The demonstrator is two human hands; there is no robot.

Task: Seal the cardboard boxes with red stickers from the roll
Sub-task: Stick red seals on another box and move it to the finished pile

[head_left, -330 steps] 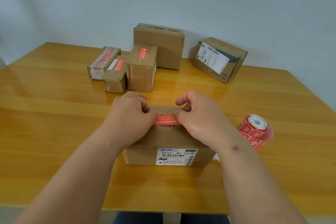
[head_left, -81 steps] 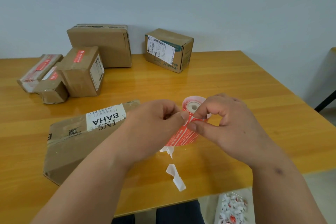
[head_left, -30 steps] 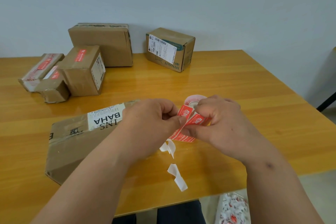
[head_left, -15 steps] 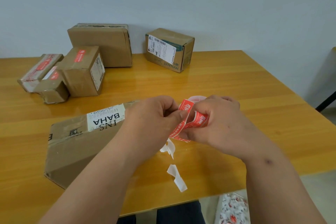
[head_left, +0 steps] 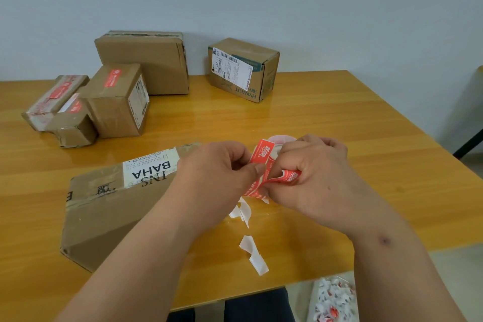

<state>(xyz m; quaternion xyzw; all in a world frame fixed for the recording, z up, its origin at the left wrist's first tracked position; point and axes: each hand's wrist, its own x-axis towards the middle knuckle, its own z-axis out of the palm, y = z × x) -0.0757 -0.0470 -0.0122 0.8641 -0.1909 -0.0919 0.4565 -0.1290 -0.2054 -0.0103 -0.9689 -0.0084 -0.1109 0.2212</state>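
Both hands meet over the middle of the glossy, honey-coloured wooden worktop (head_left: 339,117). The left hand (head_left: 217,172) pinches a red sticker (head_left: 262,155) between thumb and forefinger; the sticker is a thin glossy strip with white print, its top end curling upward. The right hand (head_left: 317,172) is closed around the sticker roll (head_left: 283,138), of which only a pale, rounded rim shows above the knuckles, with a red printed band (head_left: 290,175) bent under the curled fingers.

Just below the hands lie white backing scraps (head_left: 252,251): thin, matte paper strips, creased and curled, flat on the wood.

To the left of the hands, partly under the left forearm, lies a large flat cardboard box (head_left: 104,212), matte brown with a dented near corner, clear tape across the top and a white label printed "INS BAHA".

At the far left stand three smaller cartons, touching one another: a long flat one (head_left: 52,97) wrapped in shiny tape, a crumpled low one (head_left: 74,131), and an upright cube-like one (head_left: 115,104), each bearing a red sticker. Behind them stands a larger plain carton (head_left: 146,60). Apart to the right sits a carton (head_left: 243,68) with a white shipping label.

At the lower right, on the floor, a clear bag (head_left: 332,298) holds crumpled white and red scraps.
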